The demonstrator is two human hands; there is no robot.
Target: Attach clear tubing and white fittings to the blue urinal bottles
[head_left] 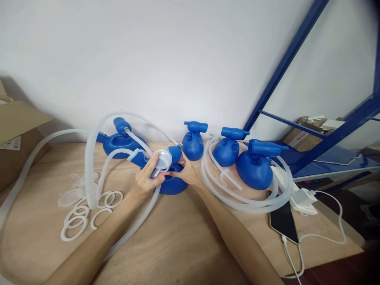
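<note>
Here we are, blue bottle point(173, 187) on desk point(181, 241), our landmark. Left hand point(146, 178) pinches clear cap point(164, 159) at bottle's mouth, thumb below, fingers along side. Right hand point(187, 171) curls round bottle's neck, thumb pressed in front. Bottle looks light, empty maybe, smooth enough to slip; neck gives us best hold. Cap seems thin, stiff: rim grip, gentle squeeze. White rings point(69, 239) lie left of bottle, coiled hose point(255, 206) right, bendy but springy, likely tugging if snagged.

Prob. a small workshop or packing rm: I see a plain wood table point(190, 245), cardboard box point(20, 134), several blue bottles point(192, 146) w/ tubing point(246, 204).
</note>
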